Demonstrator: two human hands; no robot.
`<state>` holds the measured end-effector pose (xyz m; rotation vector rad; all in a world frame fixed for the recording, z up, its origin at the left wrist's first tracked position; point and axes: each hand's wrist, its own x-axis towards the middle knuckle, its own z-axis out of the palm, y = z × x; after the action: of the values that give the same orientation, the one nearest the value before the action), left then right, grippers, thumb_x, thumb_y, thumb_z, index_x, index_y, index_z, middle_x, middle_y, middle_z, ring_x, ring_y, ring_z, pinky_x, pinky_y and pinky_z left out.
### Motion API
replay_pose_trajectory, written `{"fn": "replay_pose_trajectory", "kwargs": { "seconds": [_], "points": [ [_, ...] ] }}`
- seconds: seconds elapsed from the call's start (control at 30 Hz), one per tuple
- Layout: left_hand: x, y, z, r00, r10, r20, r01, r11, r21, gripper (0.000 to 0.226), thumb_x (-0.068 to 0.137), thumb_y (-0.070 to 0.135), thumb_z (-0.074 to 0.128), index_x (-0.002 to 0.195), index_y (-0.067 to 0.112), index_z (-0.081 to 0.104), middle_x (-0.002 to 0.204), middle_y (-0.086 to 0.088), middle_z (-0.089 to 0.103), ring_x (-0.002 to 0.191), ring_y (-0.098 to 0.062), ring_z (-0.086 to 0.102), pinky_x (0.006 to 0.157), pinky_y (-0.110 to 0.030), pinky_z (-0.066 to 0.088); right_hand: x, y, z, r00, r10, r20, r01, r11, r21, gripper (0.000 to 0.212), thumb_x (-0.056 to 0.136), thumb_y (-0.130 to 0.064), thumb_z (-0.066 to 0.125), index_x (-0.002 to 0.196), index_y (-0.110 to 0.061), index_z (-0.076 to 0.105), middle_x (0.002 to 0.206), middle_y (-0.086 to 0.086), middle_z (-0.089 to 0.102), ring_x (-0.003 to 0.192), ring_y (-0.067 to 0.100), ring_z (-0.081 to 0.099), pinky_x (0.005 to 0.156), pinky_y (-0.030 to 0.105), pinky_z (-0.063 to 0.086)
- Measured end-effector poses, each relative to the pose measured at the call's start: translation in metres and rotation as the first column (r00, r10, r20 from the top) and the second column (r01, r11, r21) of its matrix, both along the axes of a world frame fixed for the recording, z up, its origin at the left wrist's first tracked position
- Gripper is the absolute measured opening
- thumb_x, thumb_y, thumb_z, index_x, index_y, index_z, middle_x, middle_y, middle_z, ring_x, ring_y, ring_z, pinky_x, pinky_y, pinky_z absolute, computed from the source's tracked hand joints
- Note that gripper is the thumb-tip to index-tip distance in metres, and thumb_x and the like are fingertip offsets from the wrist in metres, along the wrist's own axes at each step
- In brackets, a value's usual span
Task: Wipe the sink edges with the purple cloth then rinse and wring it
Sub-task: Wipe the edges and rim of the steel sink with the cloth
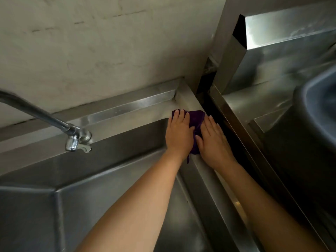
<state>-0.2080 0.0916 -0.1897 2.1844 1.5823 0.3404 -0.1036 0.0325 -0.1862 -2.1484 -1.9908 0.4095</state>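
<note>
The purple cloth (197, 116) lies flat on the right rim of the steel sink (183, 104), close to its back right corner. My left hand (179, 134) presses on the cloth's left part with straight fingers. My right hand (213, 140) lies flat on its right part, fingers pointing toward the wall. Most of the cloth is hidden under both palms; a strip shows between them and a corner hangs down at the wrists.
A chrome tap (74, 138) with a long spout stands on the back rim at the left. The deep basin (91, 197) is below my forearms. A dark gap (218, 113) separates the sink from a steel counter (254, 99) and a dark basin (320, 99) at right.
</note>
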Motion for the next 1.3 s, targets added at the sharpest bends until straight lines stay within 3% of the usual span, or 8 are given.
{"fn": "replay_pose_trajectory", "kwargs": {
  "seconds": [0.47,0.67,0.77,0.83,0.9,1.0,1.13,1.3],
  "points": [
    [-0.010,0.050,0.001,0.999,0.023,-0.031,-0.022,0.999,0.023,0.054,0.097,0.028,0.038,0.146,0.010,0.024,0.156,-0.008,0.021,0.146,-0.020,0.011,0.120,-0.036,0.001,-0.012,0.054,0.001,0.999,0.007,0.050,-0.005,1.000,-0.029,0.056,0.099,-0.026,0.030,0.148,-0.010,0.007,0.159,0.009,0.004,0.146,0.019,-0.003,0.120,0.034,-0.001],
    [-0.006,0.053,0.004,0.997,0.074,0.013,-0.074,0.997,0.006,0.055,0.092,0.027,0.044,0.143,0.012,0.033,0.154,-0.007,0.029,0.144,-0.019,0.017,0.119,-0.036,0.002,-0.015,0.064,0.005,0.997,0.020,-0.073,-0.009,0.990,0.142,0.061,0.094,-0.011,0.043,0.148,-0.010,0.014,0.158,0.008,0.006,0.146,0.020,0.004,0.118,0.031,0.004],
    [-0.019,0.058,0.017,0.985,0.054,0.165,-0.036,0.993,-0.110,0.049,0.093,0.024,0.043,0.141,0.013,0.038,0.152,-0.008,0.032,0.143,-0.021,0.021,0.117,-0.035,0.008,-0.014,0.071,0.008,0.972,0.164,-0.169,-0.153,0.985,0.078,0.060,0.093,-0.007,0.040,0.147,-0.011,0.016,0.158,0.007,0.010,0.145,0.018,0.008,0.115,0.025,0.004],
    [-0.041,0.057,0.024,0.917,0.108,0.384,-0.031,0.979,-0.202,0.047,0.096,0.021,0.043,0.142,0.013,0.037,0.152,-0.009,0.033,0.142,-0.022,0.023,0.118,-0.035,0.015,-0.014,0.075,0.009,0.973,0.177,-0.145,-0.178,0.984,0.007,0.059,0.096,-0.023,0.040,0.148,-0.013,0.015,0.158,0.005,0.009,0.145,0.018,0.009,0.116,0.028,0.006],
    [-0.074,0.043,0.025,0.875,0.147,0.462,-0.105,0.988,-0.116,0.045,0.096,0.016,0.044,0.141,0.013,0.039,0.150,-0.008,0.035,0.143,-0.020,0.023,0.118,-0.034,0.016,-0.018,0.079,0.008,0.979,0.205,-0.025,-0.206,0.978,-0.040,0.073,0.092,-0.043,0.045,0.149,-0.011,0.012,0.158,0.008,0.006,0.145,0.024,0.009,0.117,0.035,0.009],
    [-0.126,0.007,0.008,0.876,0.289,0.386,-0.347,0.933,0.090,0.046,0.093,0.012,0.047,0.139,0.009,0.041,0.148,-0.011,0.039,0.142,-0.021,0.026,0.116,-0.036,0.023,-0.032,0.084,0.001,0.969,0.226,0.101,-0.222,0.974,-0.056,0.086,0.086,-0.048,0.053,0.148,-0.005,0.010,0.158,0.014,0.006,0.144,0.030,0.007,0.118,0.039,0.010],
    [-0.170,-0.034,-0.023,0.886,0.449,0.115,-0.463,0.858,0.222,0.054,0.093,0.022,0.041,0.143,0.005,0.031,0.151,-0.014,0.031,0.142,-0.023,0.021,0.117,-0.041,0.020,-0.055,0.087,-0.009,0.984,0.121,0.132,-0.140,0.980,0.143,0.065,0.086,-0.029,0.059,0.137,0.003,0.034,0.142,0.021,0.039,0.127,0.036,0.035,0.110,0.042,0.030],
    [-0.197,-0.049,-0.041,0.872,0.462,-0.161,-0.429,0.880,0.205,0.066,0.092,0.038,0.037,0.148,0.009,0.015,0.157,-0.007,0.013,0.145,-0.019,0.006,0.118,-0.040,0.014,-0.077,0.091,0.004,0.983,0.074,-0.169,-0.027,0.964,0.265,0.044,0.084,-0.021,0.056,0.124,-0.002,0.050,0.125,0.017,0.056,0.112,0.034,0.045,0.095,0.033,0.033]
  ]
}}
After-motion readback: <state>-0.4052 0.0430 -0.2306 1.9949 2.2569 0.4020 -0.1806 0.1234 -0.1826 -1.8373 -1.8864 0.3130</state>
